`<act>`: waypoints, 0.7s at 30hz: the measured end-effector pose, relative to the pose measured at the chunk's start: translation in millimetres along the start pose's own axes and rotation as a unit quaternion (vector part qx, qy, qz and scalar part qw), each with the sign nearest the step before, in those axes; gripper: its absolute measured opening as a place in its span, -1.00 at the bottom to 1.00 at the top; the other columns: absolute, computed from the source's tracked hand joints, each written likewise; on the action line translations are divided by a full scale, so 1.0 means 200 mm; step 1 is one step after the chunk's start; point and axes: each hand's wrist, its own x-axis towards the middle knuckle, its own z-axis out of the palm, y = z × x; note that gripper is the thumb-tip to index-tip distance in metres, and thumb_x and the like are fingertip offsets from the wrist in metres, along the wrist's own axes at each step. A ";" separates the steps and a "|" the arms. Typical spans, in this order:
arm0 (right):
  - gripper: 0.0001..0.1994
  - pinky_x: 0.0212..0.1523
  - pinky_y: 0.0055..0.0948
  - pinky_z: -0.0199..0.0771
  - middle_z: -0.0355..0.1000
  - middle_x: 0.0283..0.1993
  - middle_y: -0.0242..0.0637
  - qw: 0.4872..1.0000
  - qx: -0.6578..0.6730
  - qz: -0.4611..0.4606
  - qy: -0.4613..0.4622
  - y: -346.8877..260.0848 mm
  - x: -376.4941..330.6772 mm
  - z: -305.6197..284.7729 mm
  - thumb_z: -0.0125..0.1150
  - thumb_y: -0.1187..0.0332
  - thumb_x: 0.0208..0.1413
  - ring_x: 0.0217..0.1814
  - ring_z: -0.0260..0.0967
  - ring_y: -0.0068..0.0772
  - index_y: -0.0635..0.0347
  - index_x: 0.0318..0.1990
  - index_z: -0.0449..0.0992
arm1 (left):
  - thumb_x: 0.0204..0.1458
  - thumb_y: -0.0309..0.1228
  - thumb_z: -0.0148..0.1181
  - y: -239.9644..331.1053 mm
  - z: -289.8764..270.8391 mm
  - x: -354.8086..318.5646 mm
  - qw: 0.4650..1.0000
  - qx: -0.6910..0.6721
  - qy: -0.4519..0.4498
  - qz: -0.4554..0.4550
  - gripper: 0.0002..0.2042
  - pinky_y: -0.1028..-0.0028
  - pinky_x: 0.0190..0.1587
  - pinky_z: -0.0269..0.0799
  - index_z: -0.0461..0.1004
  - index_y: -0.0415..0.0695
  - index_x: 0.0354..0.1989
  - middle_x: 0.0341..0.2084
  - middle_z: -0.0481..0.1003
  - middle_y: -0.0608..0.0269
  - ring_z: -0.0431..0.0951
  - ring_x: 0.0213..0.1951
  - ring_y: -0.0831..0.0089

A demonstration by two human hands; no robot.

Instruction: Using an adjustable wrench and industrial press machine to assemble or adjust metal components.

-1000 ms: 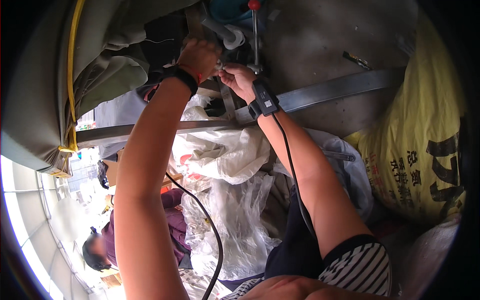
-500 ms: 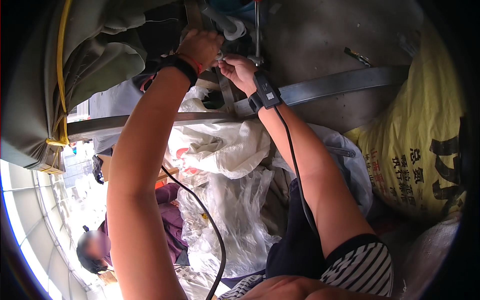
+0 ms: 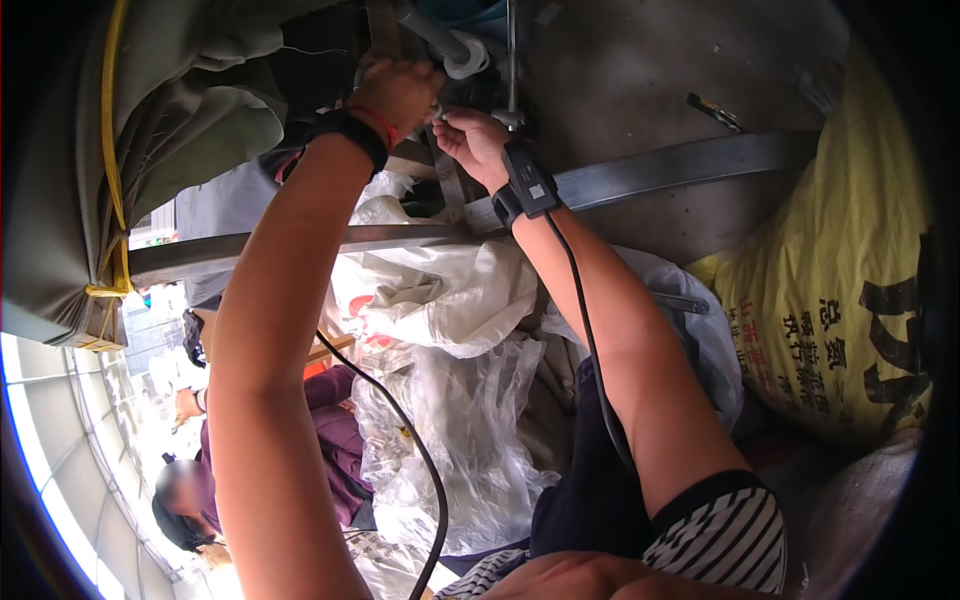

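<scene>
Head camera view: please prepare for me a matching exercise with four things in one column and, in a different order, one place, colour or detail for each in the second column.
Column one:
1. left hand
2. right hand
3. large sack
4. crumpled clear plastic sheet

Column two:
A. lower middle of the picture
B. boxy black device strapped at its wrist
C. yellow, at the picture's right side
D. thin red band at its wrist

Right pairs: 1-D, 2-B, 3-C, 4-A
</scene>
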 end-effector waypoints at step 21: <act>-0.94 -0.32 -0.47 0.44 0.43 -0.41 -0.27 1.000 -0.003 -0.002 -0.013 0.01 0.00 0.00 0.02 0.50 0.10 -0.40 0.39 -0.46 0.23 -0.32 0.42 | -0.21 -0.31 0.30 -0.04 0.08 0.03 0.997 -0.032 0.062 0.025 -0.62 0.32 -0.04 0.34 0.45 -0.12 -0.15 -0.23 0.43 0.15 0.44 -0.12 0.21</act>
